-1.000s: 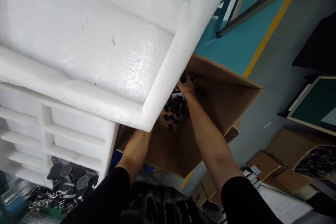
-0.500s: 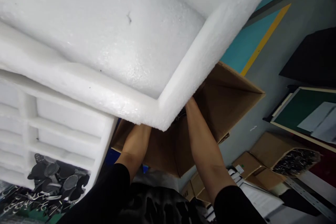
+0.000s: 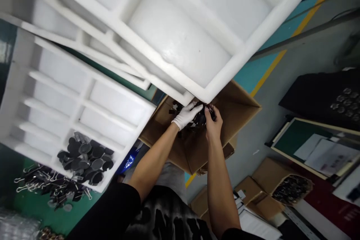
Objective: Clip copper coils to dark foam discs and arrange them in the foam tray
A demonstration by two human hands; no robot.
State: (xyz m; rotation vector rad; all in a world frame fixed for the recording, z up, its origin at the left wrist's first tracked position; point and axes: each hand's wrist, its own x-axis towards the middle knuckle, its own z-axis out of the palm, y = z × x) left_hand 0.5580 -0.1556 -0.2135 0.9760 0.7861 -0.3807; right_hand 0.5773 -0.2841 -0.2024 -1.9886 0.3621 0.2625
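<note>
Both hands are inside an open cardboard box (image 3: 236, 114), which has black binder clips (image 3: 199, 119) with metal handles in it. My left hand (image 3: 186, 115), in a white glove, rests at the clips with its fingers stretched out to the right. My right hand (image 3: 214, 125) is bare, and its fingers curl around some of the dark clips. White foam trays (image 3: 208, 93) overhang the box and hide its far part. The bottom of the box is mostly hidden by my hands and the clips.
Left of the box, a compartmented white tray (image 3: 84, 101) holds round black pieces (image 3: 87, 157). More binder clips (image 3: 53, 183) lie piled on the green tabletop (image 3: 30, 210). At right are a green board (image 3: 295, 138), a box of dark small parts (image 3: 292, 189) and a black bag (image 3: 315, 93).
The view has shifted back from the foam trays, so more of them shows. Both hands, hidden under the tray before, are now visible among the clips.
</note>
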